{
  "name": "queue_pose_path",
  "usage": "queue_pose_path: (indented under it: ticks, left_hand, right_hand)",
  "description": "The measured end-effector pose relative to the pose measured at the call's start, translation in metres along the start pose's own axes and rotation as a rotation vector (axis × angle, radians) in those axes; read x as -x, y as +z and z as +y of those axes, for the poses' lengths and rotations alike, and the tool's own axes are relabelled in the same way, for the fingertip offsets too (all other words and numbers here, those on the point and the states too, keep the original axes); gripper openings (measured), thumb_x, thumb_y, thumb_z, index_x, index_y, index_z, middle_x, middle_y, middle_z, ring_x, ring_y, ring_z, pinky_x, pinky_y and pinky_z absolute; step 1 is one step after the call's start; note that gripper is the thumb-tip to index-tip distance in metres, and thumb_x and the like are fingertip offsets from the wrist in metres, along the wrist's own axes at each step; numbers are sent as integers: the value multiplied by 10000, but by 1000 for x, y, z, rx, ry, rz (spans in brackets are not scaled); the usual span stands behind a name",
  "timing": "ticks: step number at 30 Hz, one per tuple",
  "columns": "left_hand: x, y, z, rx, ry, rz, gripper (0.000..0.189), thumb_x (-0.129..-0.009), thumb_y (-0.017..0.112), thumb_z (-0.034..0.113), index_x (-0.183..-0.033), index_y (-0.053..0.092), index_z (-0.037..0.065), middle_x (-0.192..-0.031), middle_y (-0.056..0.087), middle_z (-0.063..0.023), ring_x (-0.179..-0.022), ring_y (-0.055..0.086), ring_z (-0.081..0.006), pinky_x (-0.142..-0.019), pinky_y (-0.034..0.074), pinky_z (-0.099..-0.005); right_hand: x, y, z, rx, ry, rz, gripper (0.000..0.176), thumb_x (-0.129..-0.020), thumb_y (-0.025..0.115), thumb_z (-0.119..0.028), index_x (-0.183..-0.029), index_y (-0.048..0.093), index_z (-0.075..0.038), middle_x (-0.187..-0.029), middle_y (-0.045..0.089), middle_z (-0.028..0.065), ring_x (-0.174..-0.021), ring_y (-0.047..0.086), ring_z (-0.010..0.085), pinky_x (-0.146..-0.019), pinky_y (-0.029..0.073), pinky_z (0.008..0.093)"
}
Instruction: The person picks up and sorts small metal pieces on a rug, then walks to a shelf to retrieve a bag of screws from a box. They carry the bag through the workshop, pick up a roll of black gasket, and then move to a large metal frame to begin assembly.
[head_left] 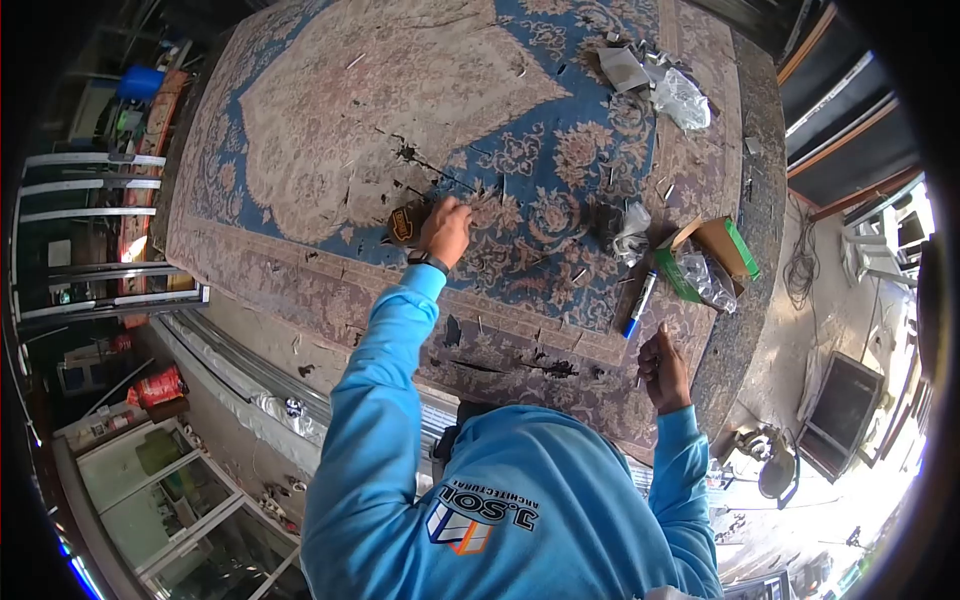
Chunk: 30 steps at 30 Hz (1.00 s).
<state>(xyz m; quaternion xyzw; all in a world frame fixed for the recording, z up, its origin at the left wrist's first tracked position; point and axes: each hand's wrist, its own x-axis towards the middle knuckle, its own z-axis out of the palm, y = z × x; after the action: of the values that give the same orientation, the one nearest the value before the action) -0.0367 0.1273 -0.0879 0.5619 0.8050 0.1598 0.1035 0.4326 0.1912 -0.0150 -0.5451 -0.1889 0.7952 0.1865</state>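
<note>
On the patterned carpet (520, 230), my left hand (447, 230) is closed at the side of a dark rounded case with yellow lettering (404, 226), which looks like a tape measure. The fingers partly hide its right side. My right hand (665, 372) is curled near the carpet's right front part. Something thin and pale shows at its fingertips, too small to name. Just beyond that hand lies a white marker with a blue cap (641, 305). An open green cardboard box (742, 250) with clear plastic bags inside sits behind the marker.
A clear plastic bag (632, 232) lies left of the box. More plastic packaging (682, 98) is heaped at the far right. Small scraps and torn holes dot the carpet. Metal frames (92, 187) stand at the left; a dark flat panel (842, 415) leans at the right.
</note>
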Motion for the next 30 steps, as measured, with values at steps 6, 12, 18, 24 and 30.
queue_pose_path:
  ticks: [6, 12, 18, 24, 30]
  left_hand:
    - [-5, 5, 6, -268, 64, 62, 123, -898, 654, 127, -930, 570, 44, -1024, 550, -141, -951, 572, -366, -747, 525, -477]
    - [-41, 3, 38, -16, 97, 180, 109, -865, 670, 144, -930, 589, 110, -918, 613, -126, -844, 610, -383, -681, 518, -488]
    - [-59, 26, 49, -221, -72, -62, 190, -891, 665, 214, -962, 586, 58, -965, 624, -168, -866, 622, -397, -744, 517, -524]
    - [-75, 16, 104, 20, 297, 70, 144, -956, 561, 176, -985, 560, 35, -893, 640, -203, -806, 637, -396, -655, 500, -516]
    - [-83, 4, 323, 483, 670, -107, 105, -940, 648, 121, -989, 603, 40, -935, 647, -126, -815, 666, -286, -677, 537, -394]
  right_hand:
    - [0, 14, -18, 121, -50, -13, 411, -1029, 548, -453, -770, 501, -138, -682, 491, -5, -544, 415, 87, -481, 327, 241]
    - [-1, -2, -21, 156, -67, 31, 413, -1023, 558, -455, -775, 525, -127, -682, 506, -4, -544, 436, 90, -477, 335, 242]
    - [14, -21, -24, -6, 0, 31, 343, -1033, 544, -430, -862, 567, -134, -764, 558, -2, -633, 493, 108, -543, 373, 253]
    - [17, -39, -25, -331, -70, 0, 286, -1047, 531, -392, -956, 597, -129, -859, 588, -18, -706, 525, 94, -583, 395, 226]
    - [3, -50, -38, -231, -179, 68, 337, -1045, 550, -369, -1119, 610, -46, -746, 526, -26, -610, 460, 68, -508, 327, 218]
